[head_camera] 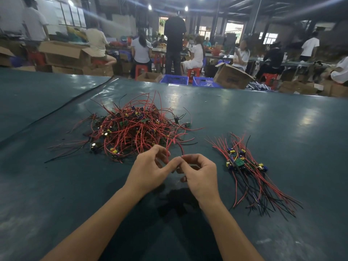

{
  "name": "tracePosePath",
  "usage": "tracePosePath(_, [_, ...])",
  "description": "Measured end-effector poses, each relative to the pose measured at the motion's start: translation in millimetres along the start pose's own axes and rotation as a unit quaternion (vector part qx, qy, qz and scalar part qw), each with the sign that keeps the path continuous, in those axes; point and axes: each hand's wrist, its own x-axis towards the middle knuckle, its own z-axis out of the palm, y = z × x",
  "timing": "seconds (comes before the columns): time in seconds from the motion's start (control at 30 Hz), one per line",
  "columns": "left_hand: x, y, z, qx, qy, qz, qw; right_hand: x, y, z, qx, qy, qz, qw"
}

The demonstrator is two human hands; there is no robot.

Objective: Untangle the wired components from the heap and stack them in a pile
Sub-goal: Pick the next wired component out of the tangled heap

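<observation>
1. L hand pinches a red wire, R hand a black wire, at centre frame. Both wires run into the heap.
2. Our judgement: ease wires apart slowly, no yanking. Lay the unit on the pile, lower right, boards aligned.
3. Blue crates, top centre: contents unclear. Cardboard box: inside hidden.

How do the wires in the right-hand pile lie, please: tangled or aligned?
Aligned: the right-hand pile has roughly parallel wires, with its boards bunched together.

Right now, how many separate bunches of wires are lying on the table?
2: a big tangled heap beyond the left hand, a smaller tidy pile beside the right hand; both pinch wires.
</observation>
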Motion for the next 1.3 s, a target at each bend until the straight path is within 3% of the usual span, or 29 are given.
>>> tracePosePath(0.13, [0.1,-0.4,6.7,-0.048,-0.013,-0.005,0.999,0.7,-0.8,1.4,0.058,0.017,0.022,0.998])
tracePosePath(0.23, [2.8,0.3,5.3,-0.114,0.002,-0.059,0.992,2.7,-1.0,1.3,0.085,0.03,0.042,0.995])
tracePosePath(0.4, [4.2,9.8,4.5,-0.29,0.042,-0.203,0.934,4.4,-1.6,0.2,0.146,0.055,0.089,0.984])
tracePosePath(0.57, [2.1,17.0,7.2,-0.34,-0.069,-0.307,0.886,2.0,-2.8,1.8,0.123,0.038,0.068,0.989])
tracePosePath(0.67, [-0.5,19.1,8.0,-0.31,-0.125,-0.284,0.899,-0.1,-3.0,3.4,0.078,0.019,0.049,0.996])
tracePosePath(1.0, [-1.1,16.1,14.0,-0.37,-0.064,-0.246,0.893,3.9,-3.7,5.3,0.106,0.073,0.122,0.984])
tracePosePath(1.2, [0.0,18.9,9.3,-0.385,-0.09,-0.208,0.895,7.7,-6.0,0.9,0.146,0.08,0.147,0.975])
tracePosePath(1.3, [1.5,17.6,7.8,-0.383,-0.104,-0.199,0.896,14.8,-9.0,-7.7,0.157,0.122,0.16,0.967])
